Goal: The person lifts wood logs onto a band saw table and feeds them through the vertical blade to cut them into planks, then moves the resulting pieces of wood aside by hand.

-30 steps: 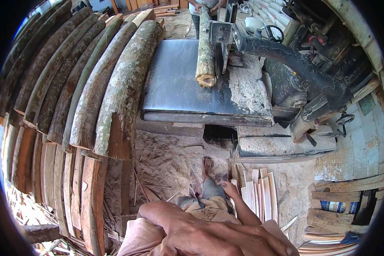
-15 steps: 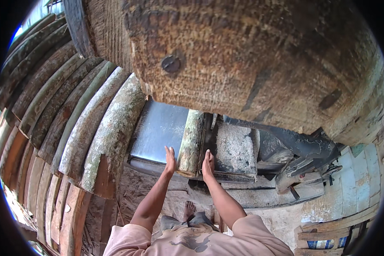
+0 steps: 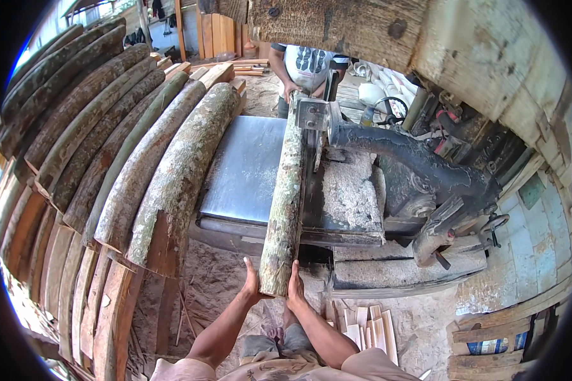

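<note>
A bark-covered log (image 3: 282, 216) lies lengthwise on the machine's metal table (image 3: 243, 171), its near end jutting out past the front edge toward me. My left hand (image 3: 251, 280) presses on the left side of that end, fingers stretched up along it. On the opposite side my right hand (image 3: 295, 283) lies flat against the bark. Between them the two hands hold the log. Its far end passes beside the saw's metal guide block (image 3: 313, 114), where another person's hand (image 3: 291, 89) is at it.
Bark-covered logs (image 3: 178, 159) are stacked at the left. Sawdust (image 3: 349, 190) coats the machine right of the log. A thick wooden beam (image 3: 337, 25) hangs overhead. Cut wood pieces (image 3: 372, 327) lie on the floor by my right arm. A handwheel (image 3: 493, 222) stands at the right.
The log has come toward me, its near end now farther past the table edge. My hands have moved back with it. The view has shifted, bringing the other person and guide block into sight.
</note>
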Demonstrator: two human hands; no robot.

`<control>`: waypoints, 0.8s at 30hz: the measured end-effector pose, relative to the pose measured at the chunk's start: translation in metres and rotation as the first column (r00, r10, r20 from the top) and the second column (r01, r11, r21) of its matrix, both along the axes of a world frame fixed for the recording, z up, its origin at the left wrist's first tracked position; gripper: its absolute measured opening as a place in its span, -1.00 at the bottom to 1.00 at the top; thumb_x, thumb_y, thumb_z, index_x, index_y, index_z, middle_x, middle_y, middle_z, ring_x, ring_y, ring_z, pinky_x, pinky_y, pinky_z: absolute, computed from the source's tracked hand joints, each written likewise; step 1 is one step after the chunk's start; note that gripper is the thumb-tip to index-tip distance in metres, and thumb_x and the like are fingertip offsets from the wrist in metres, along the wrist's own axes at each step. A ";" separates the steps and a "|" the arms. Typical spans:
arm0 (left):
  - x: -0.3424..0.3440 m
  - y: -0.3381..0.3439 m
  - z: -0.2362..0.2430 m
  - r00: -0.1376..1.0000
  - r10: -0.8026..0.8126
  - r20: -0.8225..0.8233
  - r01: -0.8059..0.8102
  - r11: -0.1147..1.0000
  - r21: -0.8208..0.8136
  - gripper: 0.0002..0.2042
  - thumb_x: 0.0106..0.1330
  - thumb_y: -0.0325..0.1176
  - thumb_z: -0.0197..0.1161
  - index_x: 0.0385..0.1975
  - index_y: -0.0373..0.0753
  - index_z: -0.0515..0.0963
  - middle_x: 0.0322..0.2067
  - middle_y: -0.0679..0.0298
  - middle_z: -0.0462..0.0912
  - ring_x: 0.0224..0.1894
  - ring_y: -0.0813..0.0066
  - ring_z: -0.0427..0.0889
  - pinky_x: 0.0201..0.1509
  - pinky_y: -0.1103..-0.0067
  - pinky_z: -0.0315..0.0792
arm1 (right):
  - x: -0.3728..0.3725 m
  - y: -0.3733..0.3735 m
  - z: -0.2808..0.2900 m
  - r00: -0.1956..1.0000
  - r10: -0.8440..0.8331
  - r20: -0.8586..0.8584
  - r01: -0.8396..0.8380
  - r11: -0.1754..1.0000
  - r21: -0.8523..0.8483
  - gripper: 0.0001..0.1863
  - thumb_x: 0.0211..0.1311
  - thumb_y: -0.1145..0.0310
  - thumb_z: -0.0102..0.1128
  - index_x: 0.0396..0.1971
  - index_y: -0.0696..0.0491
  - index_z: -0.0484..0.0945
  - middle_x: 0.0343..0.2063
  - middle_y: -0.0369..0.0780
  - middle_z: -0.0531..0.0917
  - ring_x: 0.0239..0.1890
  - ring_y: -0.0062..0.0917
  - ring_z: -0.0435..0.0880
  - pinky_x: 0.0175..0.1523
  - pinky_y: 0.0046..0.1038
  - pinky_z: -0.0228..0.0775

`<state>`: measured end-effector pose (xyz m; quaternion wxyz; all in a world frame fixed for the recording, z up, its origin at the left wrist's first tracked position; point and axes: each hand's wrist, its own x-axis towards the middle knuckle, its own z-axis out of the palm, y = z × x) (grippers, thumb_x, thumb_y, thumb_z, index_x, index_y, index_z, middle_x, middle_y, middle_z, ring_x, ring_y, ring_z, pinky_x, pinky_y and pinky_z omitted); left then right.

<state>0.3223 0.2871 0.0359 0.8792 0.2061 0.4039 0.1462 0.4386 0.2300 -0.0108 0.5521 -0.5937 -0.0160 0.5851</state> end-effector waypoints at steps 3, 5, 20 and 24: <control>-0.018 -0.033 -0.004 0.999 0.012 0.048 -0.012 1.000 -0.015 0.09 -0.19 0.60 -0.71 0.24 -0.12 0.11 0.18 0.14 0.23 0.21 0.07 0.21 0.18 -0.01 0.02 | -0.020 -0.033 -0.004 0.999 -0.021 0.026 0.022 1.000 -0.021 -0.07 0.05 -0.42 -0.32 0.24 0.05 0.07 0.22 -0.10 0.16 0.23 -0.25 0.14 0.24 -0.25 -0.01; -0.032 -0.059 -0.011 0.999 0.043 -0.027 -0.043 0.999 -0.011 0.09 -0.15 0.59 -0.68 0.21 -0.19 0.14 0.15 0.10 0.27 0.18 0.07 0.25 0.19 0.03 0.07 | -0.035 -0.059 -0.004 0.999 -0.027 0.047 0.033 0.992 -0.118 -0.10 0.07 -0.40 -0.32 0.23 0.03 0.11 0.21 -0.09 0.19 0.21 -0.26 0.18 0.24 -0.28 0.00; -0.139 -0.250 -0.049 0.992 0.072 0.099 -0.067 0.996 -0.053 0.06 -0.16 0.60 -0.55 0.20 -0.15 0.17 0.17 0.13 0.26 0.18 0.09 0.24 0.22 0.04 0.02 | -0.140 -0.283 -0.033 0.361 0.040 0.932 -0.393 0.913 0.113 -0.21 0.20 -0.08 -0.22 0.27 0.13 -0.14 0.27 -0.06 0.01 0.28 -0.28 0.03 0.34 -0.43 -0.13; -0.177 -0.302 -0.042 0.995 0.068 0.073 -0.066 0.998 -0.024 0.05 -0.16 0.61 -0.53 0.21 -0.14 0.17 0.16 0.13 0.26 0.18 0.09 0.25 0.22 0.04 0.03 | -0.172 -0.322 0.061 0.911 0.171 0.375 -0.144 0.985 -0.097 -0.16 0.15 -0.33 -0.47 0.20 0.07 0.16 0.21 -0.02 0.17 0.24 -0.19 0.15 0.26 -0.33 -0.01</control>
